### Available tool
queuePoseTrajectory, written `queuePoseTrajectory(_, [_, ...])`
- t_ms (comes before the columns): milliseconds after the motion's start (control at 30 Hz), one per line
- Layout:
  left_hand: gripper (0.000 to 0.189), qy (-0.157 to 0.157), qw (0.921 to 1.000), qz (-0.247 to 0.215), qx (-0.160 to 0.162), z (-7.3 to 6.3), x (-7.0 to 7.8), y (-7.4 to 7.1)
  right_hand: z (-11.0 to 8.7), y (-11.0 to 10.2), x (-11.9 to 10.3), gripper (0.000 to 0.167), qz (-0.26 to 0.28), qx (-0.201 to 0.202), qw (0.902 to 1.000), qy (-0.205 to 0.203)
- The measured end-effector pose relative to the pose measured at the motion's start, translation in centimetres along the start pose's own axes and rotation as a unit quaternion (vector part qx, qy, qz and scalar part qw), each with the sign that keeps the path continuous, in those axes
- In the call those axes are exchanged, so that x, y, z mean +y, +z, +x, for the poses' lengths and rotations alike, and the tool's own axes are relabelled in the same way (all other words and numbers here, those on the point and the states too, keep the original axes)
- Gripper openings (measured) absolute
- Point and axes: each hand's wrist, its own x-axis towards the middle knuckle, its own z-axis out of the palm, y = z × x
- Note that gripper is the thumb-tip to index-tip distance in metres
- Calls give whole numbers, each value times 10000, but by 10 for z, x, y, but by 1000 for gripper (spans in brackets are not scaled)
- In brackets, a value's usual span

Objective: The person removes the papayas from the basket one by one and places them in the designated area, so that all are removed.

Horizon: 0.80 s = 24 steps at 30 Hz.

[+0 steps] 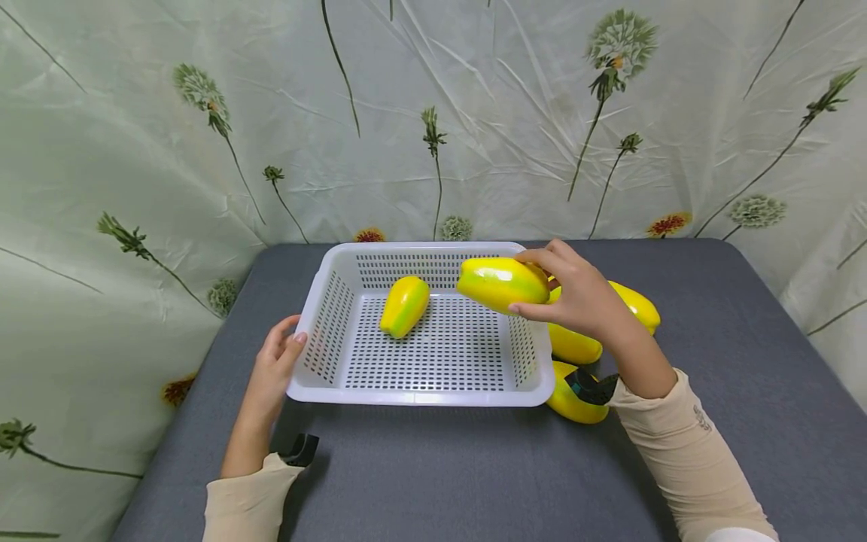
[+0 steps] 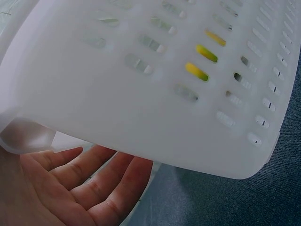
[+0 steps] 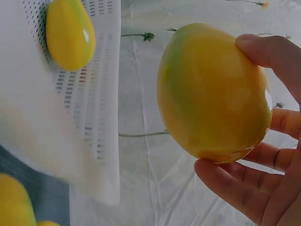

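Observation:
A white plastic basket with slotted walls stands on the grey cloth. My left hand holds its left rim, with the thumb at the edge; in the left wrist view the fingers reach under the rim. One yellow papaya with a green streak lies inside, left of the middle. My right hand grips a second papaya by one end, above the basket's right part. In the right wrist view this held papaya sits between thumb and fingertips, apart from the basket.
Several more papayas lie right of the basket, partly under my right arm: one near the front, one behind it and another farther right. A flower-printed cloth hangs behind the table.

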Motion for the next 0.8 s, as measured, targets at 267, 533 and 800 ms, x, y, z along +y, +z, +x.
queuePoseTrajectory(267, [45,-3,10000,-26,-5,-1,0,-1,-24,-7,10,55,-104,215,9996,162])
queuePoseTrajectory(533, [45,-2,10000,-3,-2,-1,1,-1,-48,-16,19,57,-349,422,9975,444])
queuePoseTrajectory(800, [44,66,10000,4,16,0,0,0,-76,-20,35,58,-698,637,9938,591])
